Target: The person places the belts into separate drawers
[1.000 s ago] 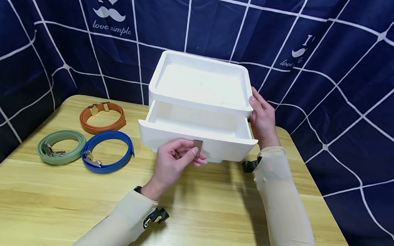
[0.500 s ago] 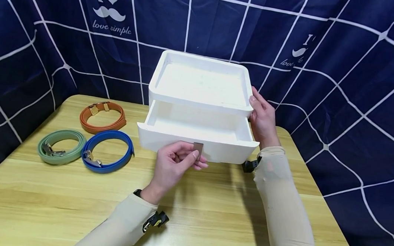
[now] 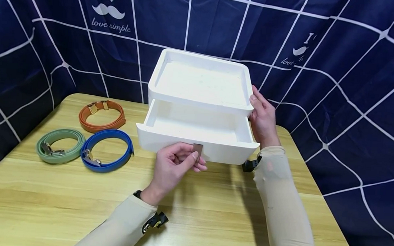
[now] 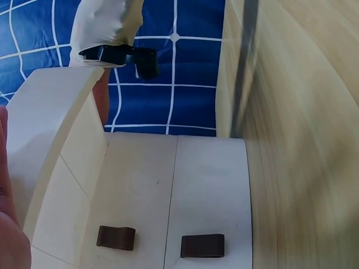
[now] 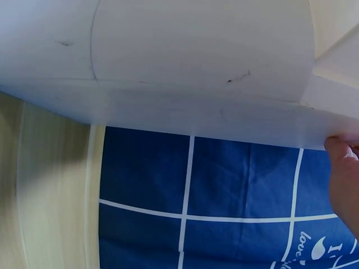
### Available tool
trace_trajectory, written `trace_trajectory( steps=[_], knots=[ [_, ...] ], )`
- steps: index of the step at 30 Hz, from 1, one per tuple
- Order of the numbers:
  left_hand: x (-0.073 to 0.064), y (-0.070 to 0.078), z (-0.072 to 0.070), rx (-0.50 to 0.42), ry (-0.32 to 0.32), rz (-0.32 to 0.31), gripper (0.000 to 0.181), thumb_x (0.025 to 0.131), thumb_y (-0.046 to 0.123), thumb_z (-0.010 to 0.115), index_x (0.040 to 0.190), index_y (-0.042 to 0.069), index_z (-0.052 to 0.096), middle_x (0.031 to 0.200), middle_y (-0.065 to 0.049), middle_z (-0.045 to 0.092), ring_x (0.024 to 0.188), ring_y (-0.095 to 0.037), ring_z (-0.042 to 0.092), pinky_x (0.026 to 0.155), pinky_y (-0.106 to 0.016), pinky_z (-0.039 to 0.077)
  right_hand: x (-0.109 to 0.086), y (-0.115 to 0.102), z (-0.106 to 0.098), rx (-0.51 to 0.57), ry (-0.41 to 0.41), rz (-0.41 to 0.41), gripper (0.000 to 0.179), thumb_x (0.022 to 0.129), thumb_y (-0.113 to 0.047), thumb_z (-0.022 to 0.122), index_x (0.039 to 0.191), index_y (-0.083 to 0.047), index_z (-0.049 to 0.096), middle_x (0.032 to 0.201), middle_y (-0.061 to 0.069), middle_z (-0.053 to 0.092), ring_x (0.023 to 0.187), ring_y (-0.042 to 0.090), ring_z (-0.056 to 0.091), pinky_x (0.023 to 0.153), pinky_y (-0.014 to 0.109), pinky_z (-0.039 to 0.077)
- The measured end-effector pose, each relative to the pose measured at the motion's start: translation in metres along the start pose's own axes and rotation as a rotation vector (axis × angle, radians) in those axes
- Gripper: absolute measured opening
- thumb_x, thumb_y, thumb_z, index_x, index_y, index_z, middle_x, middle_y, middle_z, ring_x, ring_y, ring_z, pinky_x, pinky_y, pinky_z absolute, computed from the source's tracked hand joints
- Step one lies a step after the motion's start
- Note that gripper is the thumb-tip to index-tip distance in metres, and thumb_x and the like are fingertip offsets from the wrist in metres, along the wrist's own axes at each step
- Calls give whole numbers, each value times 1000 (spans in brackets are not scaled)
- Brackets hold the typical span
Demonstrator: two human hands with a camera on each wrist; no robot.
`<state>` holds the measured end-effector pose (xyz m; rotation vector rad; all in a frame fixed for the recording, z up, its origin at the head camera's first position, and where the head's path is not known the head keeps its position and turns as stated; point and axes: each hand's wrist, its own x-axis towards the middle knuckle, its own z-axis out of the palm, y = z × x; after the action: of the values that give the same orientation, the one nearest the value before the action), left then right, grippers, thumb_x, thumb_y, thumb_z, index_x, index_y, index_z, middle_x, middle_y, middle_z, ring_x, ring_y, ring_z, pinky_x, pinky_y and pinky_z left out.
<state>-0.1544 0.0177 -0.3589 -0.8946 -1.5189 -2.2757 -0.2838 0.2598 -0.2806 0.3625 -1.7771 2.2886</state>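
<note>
A white drawer unit (image 3: 202, 82) with a shallow tray top stands at the back of the table. Its top drawer (image 3: 197, 121) is pulled out and holds nothing. Low on the drawer's front, my left hand (image 3: 173, 164) pinches the brown pull tab (image 3: 198, 150) between thumb and fingers. My right hand (image 3: 263, 117) grips the unit's right side near the top edge, also glimpsed in the right wrist view, where the white side wall (image 5: 202, 45) fills the upper part. Below the open drawer, the left wrist view shows two closed drawers with brown tabs (image 4: 202, 245).
Three coiled belts lie at the table's left: an orange belt (image 3: 101, 127), a green belt (image 3: 69, 155) and a blue belt (image 3: 114, 167). The wooden table (image 3: 205, 220) extends toward me. A dark blue curtain with white lines (image 3: 215, 23) hangs behind and at both sides.
The drawer has come slightly farther out toward me, with my left hand moving along on its tab. My right hand stays on the unit's side; the belts lie as before.
</note>
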Motion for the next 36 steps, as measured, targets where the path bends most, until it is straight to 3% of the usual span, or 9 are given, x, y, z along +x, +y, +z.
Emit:
trace_trajectory(
  steps=[6,16,36],
  knots=[
    [-1,-2,1,0,4,42,9,90,-10,58,96,-16,58,79,-27,68,67,-30,72,56,-42,62,-1,-3,1,-35,14,16,51,102,-12,54,148,1,38,155,7,37,136,22,41,109,25,40],
    [0,-2,2,3,-6,109,9,90,-11,57,96,-17,58,77,-28,67,65,-33,71,52,-40,62,1,-2,0,17,11,-1,50,102,-8,52,148,4,36,155,10,36,135,23,42,109,26,40],
    [-7,-1,6,-1,5,110,7,90,-13,56,95,-16,58,77,-28,67,64,-34,70,52,-40,62,1,2,0,24,7,0,51,101,-10,54,147,3,37,154,10,38,134,24,43,108,26,41]
  ],
)
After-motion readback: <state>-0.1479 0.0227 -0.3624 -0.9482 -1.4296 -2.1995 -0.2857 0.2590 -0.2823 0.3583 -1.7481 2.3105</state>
